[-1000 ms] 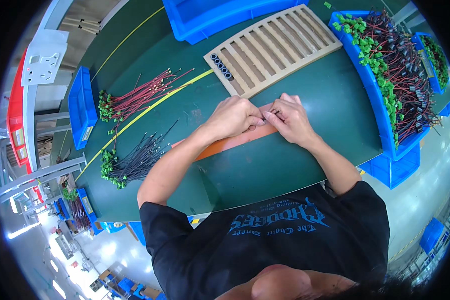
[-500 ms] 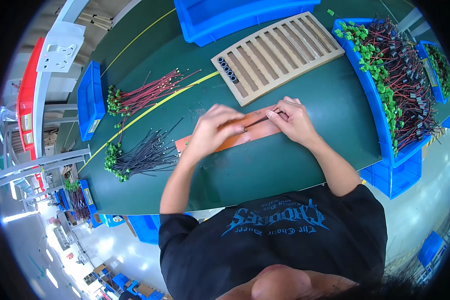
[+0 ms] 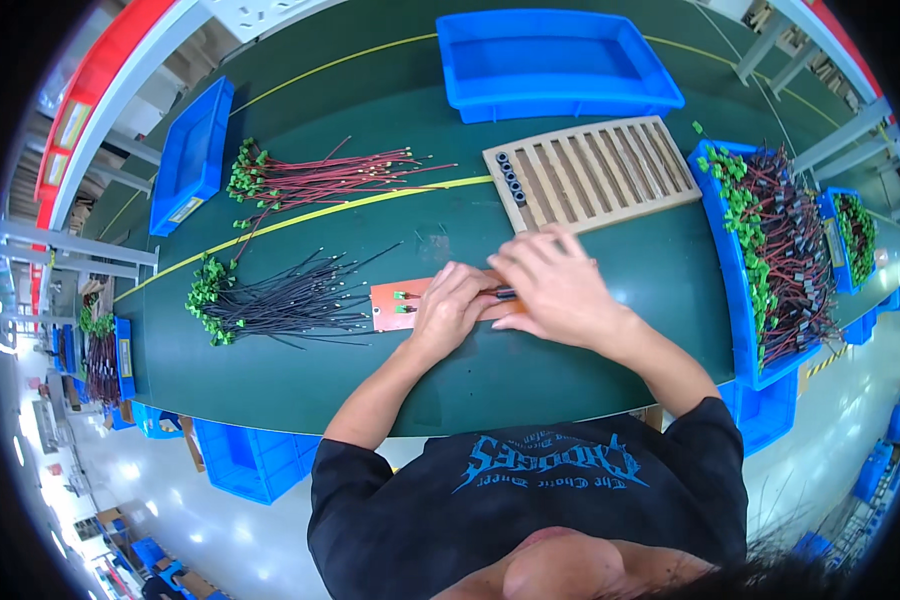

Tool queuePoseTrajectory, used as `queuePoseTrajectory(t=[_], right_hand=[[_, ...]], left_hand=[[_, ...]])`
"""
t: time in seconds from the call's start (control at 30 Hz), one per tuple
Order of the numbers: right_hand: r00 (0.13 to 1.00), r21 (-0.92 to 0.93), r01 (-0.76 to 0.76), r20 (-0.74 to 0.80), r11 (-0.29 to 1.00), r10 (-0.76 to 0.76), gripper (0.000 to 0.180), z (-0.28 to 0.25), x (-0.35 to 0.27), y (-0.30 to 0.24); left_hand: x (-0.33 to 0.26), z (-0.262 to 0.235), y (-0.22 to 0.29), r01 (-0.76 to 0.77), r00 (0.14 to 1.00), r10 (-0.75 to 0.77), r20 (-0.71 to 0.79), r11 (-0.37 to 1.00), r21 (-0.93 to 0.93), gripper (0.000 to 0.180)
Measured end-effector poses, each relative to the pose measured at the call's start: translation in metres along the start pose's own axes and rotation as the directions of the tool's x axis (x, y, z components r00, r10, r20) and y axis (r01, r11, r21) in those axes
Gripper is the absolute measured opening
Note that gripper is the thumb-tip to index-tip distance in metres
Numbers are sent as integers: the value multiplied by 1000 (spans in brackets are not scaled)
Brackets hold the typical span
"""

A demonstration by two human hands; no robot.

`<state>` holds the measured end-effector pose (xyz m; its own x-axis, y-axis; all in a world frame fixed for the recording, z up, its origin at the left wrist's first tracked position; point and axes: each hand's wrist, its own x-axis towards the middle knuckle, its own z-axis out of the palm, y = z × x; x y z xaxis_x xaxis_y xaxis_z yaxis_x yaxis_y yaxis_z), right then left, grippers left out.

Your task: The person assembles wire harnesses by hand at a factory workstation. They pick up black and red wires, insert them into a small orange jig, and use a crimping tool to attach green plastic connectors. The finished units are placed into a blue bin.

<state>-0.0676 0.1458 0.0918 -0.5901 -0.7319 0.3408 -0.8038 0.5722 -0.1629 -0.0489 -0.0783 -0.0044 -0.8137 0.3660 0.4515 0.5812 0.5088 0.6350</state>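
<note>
An orange-brown board (image 3: 385, 312) lies on the green table, under both hands. Two small green connectors (image 3: 404, 296) sit on its left part, and their leads run in under my left hand (image 3: 452, 308). That hand presses down with fingers closed on the leads. From the other side my right hand (image 3: 558, 290) reaches over the board, its fingers bent around a small dark piece (image 3: 506, 293) between the hands. Most of that piece is covered, so its kind cannot be made out. Left of the board lie black wires (image 3: 300, 297) with green connectors.
Red wires (image 3: 330, 175) with green connectors lie farther back. A slotted wooden tray (image 3: 595, 215) holds several black rings (image 3: 511, 178). Blue bins stand around: one at the back (image 3: 560, 105), one at the left (image 3: 185, 160), and one at the right (image 3: 735, 290) full of wired parts.
My hands have come together over the board; the right hand has turned across toward the left one. Green connectors now show on the board's left part. The whole view has shifted.
</note>
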Motion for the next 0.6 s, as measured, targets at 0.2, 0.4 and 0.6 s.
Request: queuePoseTrajectory(t=[0.2, 0.4, 0.6], right_hand=[[924, -91, 219, 340, 972, -176, 36, 39, 32, 6], [861, -54, 300, 444, 953, -246, 22, 29, 53, 26], [855, -94, 316, 459, 944, -241, 15, 46, 65, 44]], left_hand=[[-9, -2, -3, 51, 990, -68, -124, 990, -130, 12], [-17, -8, -1, 314, 937, -347, -39, 886, -340, 17], [-4, -9, -1, 252, 966, -253, -54, 967, -27, 11]])
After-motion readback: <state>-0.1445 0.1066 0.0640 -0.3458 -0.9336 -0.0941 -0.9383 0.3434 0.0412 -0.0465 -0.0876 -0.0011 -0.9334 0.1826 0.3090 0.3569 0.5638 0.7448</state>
